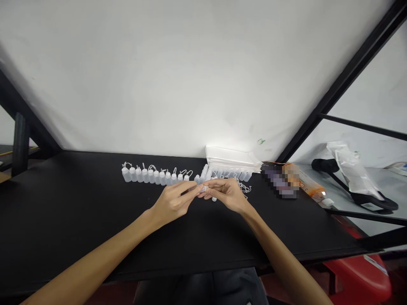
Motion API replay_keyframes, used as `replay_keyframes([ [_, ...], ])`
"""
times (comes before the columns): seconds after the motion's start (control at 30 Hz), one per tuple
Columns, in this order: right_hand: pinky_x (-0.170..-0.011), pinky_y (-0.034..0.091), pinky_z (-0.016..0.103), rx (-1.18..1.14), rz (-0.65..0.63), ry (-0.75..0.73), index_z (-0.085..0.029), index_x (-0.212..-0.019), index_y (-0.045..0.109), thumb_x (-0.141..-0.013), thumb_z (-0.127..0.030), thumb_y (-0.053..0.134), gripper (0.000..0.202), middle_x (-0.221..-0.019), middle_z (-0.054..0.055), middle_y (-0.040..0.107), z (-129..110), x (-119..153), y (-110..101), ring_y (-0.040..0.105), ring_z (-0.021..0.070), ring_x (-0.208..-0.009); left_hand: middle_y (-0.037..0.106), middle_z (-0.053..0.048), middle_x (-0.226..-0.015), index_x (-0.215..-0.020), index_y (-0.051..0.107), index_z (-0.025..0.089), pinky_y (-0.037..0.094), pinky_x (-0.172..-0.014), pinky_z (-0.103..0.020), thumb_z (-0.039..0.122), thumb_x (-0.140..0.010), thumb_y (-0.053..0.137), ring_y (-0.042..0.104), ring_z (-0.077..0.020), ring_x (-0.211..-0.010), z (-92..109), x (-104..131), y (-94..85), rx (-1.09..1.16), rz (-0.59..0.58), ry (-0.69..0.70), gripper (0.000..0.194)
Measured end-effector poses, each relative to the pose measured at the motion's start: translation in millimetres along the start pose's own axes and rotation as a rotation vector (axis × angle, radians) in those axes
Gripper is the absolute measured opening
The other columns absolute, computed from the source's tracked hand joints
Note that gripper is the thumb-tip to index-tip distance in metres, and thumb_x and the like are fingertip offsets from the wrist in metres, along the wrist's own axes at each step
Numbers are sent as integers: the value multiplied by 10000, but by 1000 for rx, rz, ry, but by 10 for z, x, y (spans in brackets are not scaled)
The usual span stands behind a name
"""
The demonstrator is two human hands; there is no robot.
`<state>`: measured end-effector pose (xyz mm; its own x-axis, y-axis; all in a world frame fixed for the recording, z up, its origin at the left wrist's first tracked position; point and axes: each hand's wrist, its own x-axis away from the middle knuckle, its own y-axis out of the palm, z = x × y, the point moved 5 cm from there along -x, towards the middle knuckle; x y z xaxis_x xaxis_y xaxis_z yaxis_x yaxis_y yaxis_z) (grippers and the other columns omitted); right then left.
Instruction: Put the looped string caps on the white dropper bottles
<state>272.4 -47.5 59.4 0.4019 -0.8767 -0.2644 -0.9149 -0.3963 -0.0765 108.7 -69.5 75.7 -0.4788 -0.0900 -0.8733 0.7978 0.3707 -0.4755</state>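
My left hand (174, 201) and my right hand (227, 194) meet above the black table (127, 241). Between their fingertips is a small whitish bottle (204, 189), mostly covered by the fingers of both hands. Behind and left of my left hand stands a row of small translucent bottles (151, 176) with white caps, several with thin white loops on top. More small bottles (205, 171) lie behind my hands. To the right of my right hand is a loose group of white loops (244, 186).
A stack of white sheets or bags (233, 159) lies at the back by the wall. Right of it are a blurred purple item (280, 182) and an orange-labelled bottle (310, 186). Black frame bars (337, 80) rise at both sides; a red stool (362, 279) stands lower right.
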Motion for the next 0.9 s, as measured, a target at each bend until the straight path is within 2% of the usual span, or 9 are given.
replay_keyframes([
  [0.43,-754,616,367,-18,-8,60,-141,-951,735,-789,-378,740,287,-869,91,761,-2,4,7,747,226,-828,671,-61,-868,-1102,641,149,571,-620,-226,13,-880,528,652,-129,-747,15,7,16,-4,2,-17,284],
  [0.77,-764,622,366,-84,14,92,-143,-915,742,-763,-337,773,249,-849,72,758,-10,-3,-1,745,205,-788,668,-108,-892,-1091,638,76,598,-708,-294,-44,-829,554,664,-179,-826,87,22,-4,-36,53,67,301],
  [0.83,-776,619,378,-71,23,103,-139,-920,739,-756,-352,777,271,-845,77,758,-24,-4,-7,746,212,-792,674,-108,-909,-1090,649,86,595,-707,-286,-35,-834,560,669,-178,-832,73,24,5,-32,58,42,297],
  [0.9,-775,616,375,-42,36,99,-134,-929,736,-755,-360,775,288,-840,84,758,-45,-6,-12,745,222,-808,679,-97,-939,-1090,665,115,589,-685,-259,-7,-852,566,667,-150,-798,25,20,26,9,41,-42,285],
])
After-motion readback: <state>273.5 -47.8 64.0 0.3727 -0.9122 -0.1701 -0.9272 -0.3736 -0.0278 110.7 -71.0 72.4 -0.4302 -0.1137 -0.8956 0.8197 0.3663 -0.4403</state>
